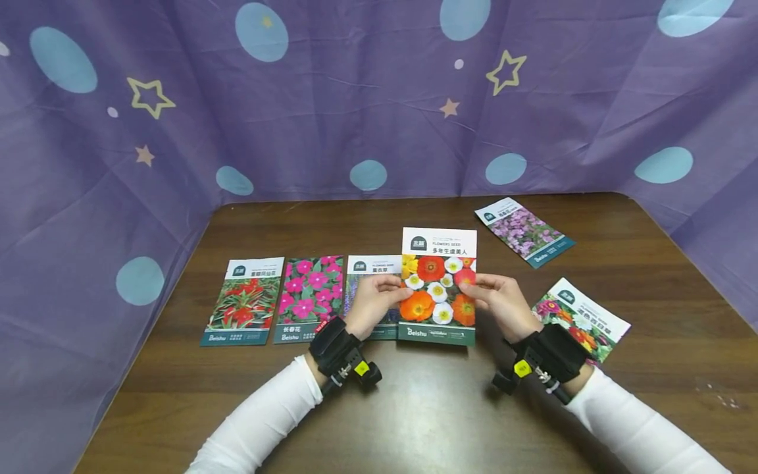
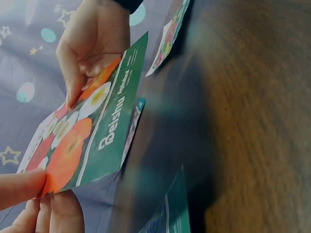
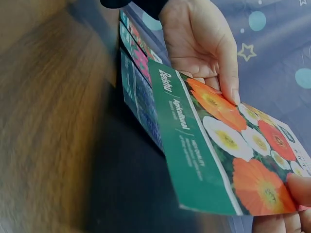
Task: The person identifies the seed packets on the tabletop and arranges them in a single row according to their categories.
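Both hands hold up a seed packet [image 1: 438, 289] with orange, red and white poppies and a green bottom band. My left hand [image 1: 372, 306] pinches its left edge, thumb on the front and fingers behind. At the right edge, my right hand [image 1: 506, 306] grips it the same way. In the right wrist view the packet [image 3: 194, 145] is raised and tilted above the table. Partly behind it and the left hand lies a purple lavender seed packet [image 1: 374, 264]. Beside that are a pink-flowered packet [image 1: 310, 289] and a red-flowered packet [image 1: 245, 303], in a row.
A mixed-colour flower packet [image 1: 583, 316] lies slanted beside the right wrist, partly covered by it. Farther back sits a packet with light purple flowers [image 1: 524, 232]. The brown wooden table [image 1: 414, 408] meets a purple patterned cloth [image 1: 331, 105] behind.
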`<action>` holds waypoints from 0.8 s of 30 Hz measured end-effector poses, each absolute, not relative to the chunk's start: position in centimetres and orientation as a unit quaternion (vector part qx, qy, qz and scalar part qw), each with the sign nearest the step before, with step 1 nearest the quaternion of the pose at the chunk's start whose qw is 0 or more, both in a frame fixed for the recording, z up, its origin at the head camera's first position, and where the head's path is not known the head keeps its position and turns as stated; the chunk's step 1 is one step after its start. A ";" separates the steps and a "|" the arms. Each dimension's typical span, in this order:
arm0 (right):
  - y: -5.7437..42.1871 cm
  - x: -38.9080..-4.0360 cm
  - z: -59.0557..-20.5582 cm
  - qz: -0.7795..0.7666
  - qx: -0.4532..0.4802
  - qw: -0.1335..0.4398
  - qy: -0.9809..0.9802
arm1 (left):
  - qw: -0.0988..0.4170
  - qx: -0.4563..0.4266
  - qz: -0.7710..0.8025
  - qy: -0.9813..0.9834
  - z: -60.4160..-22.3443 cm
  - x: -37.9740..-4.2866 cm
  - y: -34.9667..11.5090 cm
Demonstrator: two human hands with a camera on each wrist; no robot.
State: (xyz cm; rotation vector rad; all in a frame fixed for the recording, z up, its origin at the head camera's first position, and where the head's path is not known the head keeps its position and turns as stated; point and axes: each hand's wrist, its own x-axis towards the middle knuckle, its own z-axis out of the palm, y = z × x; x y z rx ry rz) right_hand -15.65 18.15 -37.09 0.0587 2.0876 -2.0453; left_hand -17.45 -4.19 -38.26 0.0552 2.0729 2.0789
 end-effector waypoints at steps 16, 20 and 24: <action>20.4 -18.0 -38.6 -0.551 0.033 0.150 0.820 | 0.129 0.005 0.667 0.734 -39.5 -17.6 -1.9; 20.6 -18.6 -39.5 -0.521 0.013 0.141 0.842 | 0.121 0.013 0.637 0.761 -39.5 -17.0 -1.9; 20.4 -19.1 -39.9 -0.487 0.008 0.125 0.864 | 0.123 0.029 0.610 0.782 -39.1 -16.1 -1.9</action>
